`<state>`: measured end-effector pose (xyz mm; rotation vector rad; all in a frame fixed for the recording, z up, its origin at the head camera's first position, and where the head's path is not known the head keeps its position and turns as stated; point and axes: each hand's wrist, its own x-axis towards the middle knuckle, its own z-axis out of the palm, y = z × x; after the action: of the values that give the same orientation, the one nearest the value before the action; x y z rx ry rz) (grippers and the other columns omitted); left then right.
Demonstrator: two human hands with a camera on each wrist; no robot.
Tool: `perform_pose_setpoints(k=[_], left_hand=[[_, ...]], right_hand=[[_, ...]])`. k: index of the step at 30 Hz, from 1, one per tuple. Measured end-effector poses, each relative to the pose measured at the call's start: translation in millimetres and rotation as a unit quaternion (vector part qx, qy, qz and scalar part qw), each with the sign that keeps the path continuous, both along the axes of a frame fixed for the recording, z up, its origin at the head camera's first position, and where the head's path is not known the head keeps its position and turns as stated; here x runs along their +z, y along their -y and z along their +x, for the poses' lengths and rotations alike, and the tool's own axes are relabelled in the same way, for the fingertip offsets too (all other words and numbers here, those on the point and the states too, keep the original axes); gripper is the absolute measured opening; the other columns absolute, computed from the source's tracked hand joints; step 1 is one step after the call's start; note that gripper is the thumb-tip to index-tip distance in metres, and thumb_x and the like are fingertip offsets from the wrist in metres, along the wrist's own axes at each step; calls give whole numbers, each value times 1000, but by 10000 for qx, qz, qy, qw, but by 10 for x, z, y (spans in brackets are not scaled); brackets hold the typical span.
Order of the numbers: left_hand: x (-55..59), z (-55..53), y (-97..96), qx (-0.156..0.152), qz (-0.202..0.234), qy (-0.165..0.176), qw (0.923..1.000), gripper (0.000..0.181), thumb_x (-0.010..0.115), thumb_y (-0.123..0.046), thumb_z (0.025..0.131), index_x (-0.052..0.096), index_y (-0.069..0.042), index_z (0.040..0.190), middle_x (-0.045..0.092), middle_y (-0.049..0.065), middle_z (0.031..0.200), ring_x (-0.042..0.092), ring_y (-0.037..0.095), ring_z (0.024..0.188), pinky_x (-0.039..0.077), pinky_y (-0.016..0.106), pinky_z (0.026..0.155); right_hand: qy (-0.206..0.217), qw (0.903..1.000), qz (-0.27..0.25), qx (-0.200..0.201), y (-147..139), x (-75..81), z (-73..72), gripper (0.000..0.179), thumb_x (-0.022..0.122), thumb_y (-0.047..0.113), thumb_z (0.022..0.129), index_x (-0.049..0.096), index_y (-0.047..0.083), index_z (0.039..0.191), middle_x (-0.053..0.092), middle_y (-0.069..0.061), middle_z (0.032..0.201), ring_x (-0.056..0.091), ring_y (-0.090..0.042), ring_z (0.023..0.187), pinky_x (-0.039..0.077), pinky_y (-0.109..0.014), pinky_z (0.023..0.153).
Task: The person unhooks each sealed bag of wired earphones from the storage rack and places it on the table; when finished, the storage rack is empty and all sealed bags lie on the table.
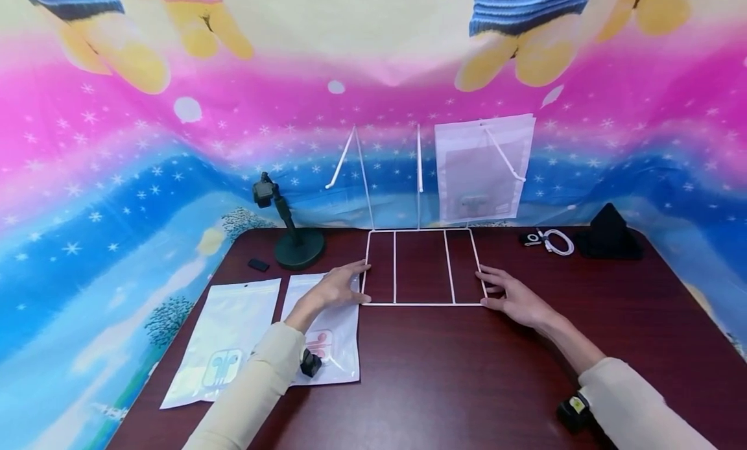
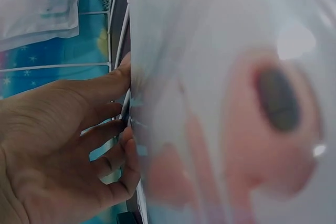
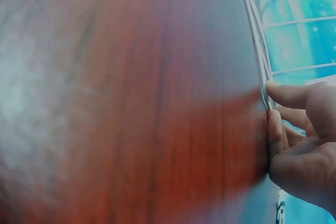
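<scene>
A white wire display rack (image 1: 420,304) stands at the back of the table, its flat base towards me and hook arms rising behind. My left hand (image 1: 335,288) holds the left side of the base, thumb by the front corner and fingers further back along the wire. On the right side, my right hand (image 1: 519,299) grips the base the same way; the right wrist view shows its fingertips (image 3: 271,85) at the wire. From the right hook arm hangs a white earphone pouch (image 1: 481,168). Another pouch, with pink earphones (image 1: 320,343), lies partly beneath my left hand and forearm.
Left of it lies a pouch with pale earphones (image 1: 245,327). Behind are a small black object (image 1: 259,264) and a dark round-based stand (image 1: 299,249). At the back right are a coiled white cable (image 1: 560,242) and a black stand (image 1: 609,233). A patterned curtain (image 1: 373,80) borders the table.
</scene>
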<state>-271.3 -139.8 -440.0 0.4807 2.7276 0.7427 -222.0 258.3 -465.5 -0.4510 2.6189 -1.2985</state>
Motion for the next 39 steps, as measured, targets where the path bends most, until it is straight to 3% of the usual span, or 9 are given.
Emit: perform_pose_setpoints(k=[5,12,18,24,27,31,33,36,39], left_hand=[[21,17,4,66,-83,64,9999,79,84,-22,89,45,-13,158,34,11,168,28,40,154,30,65,120],[44,20,-55,-46,-166,-2,9999,77,83,-21,90,47,-10,157,36,13,167,30,41,153,28,64,121],[38,34,-86,-95,-137,4,9999,76,83,-20,90,47,-8,157,36,13,167,30,40,154,28,62,122],[40,18,-92,32,-243,-61,9997,76,84,-21,89,48,-10,156,38,12,166,30,38,154,30,59,122],[33,4,-98,47,-292,-40,9996,77,84,-21,89,48,-10,156,37,11,166,30,37,154,30,59,122],[32,2,-99,22,-326,14,9995,78,83,-22,90,47,-11,157,37,11,167,29,37,154,30,59,122],[38,1,-95,28,-330,18,9995,78,83,-22,90,46,-11,157,36,11,167,29,37,154,30,58,122],[51,1,-95,19,-350,-2,9994,77,83,-22,90,47,-10,157,36,12,167,29,37,154,30,57,123],[54,-7,-112,-54,-367,-43,9993,77,83,-21,90,47,-8,156,37,12,166,29,38,154,28,55,124]], right_hand=[[578,9983,-57,7,-7,94,-39,63,67,16,102,42,-1,157,27,-24,167,53,-44,135,45,-56,111],[981,9938,-524,21,-166,277,-90,60,65,15,103,43,-3,155,43,-30,156,67,-33,115,57,-39,94],[629,9932,-974,-135,-346,534,-240,59,63,13,105,40,-5,156,44,-30,156,66,-39,119,58,-34,96],[241,9902,-1183,-699,-470,986,-439,71,63,29,106,29,7,164,43,-24,160,69,-6,106,53,-19,95],[-5,9848,-1362,-1074,-515,1194,-523,75,65,32,104,27,10,165,41,-22,161,68,3,100,52,-14,91],[-425,9774,-1270,-1633,-537,1413,-641,75,65,34,104,28,15,165,40,-19,163,67,-3,106,53,-25,99],[-618,9735,-1103,-1906,-524,1507,-695,74,64,37,103,29,18,166,39,-16,164,62,-14,121,48,-37,110],[-720,9671,-1102,-2177,-490,1621,-763,73,63,40,104,28,25,166,35,-9,168,44,-30,144,35,-53,121],[-730,9594,-1317,-2387,-447,1701,-819,70,63,38,104,31,29,165,36,-3,167,36,-30,151,30,-51,124]])
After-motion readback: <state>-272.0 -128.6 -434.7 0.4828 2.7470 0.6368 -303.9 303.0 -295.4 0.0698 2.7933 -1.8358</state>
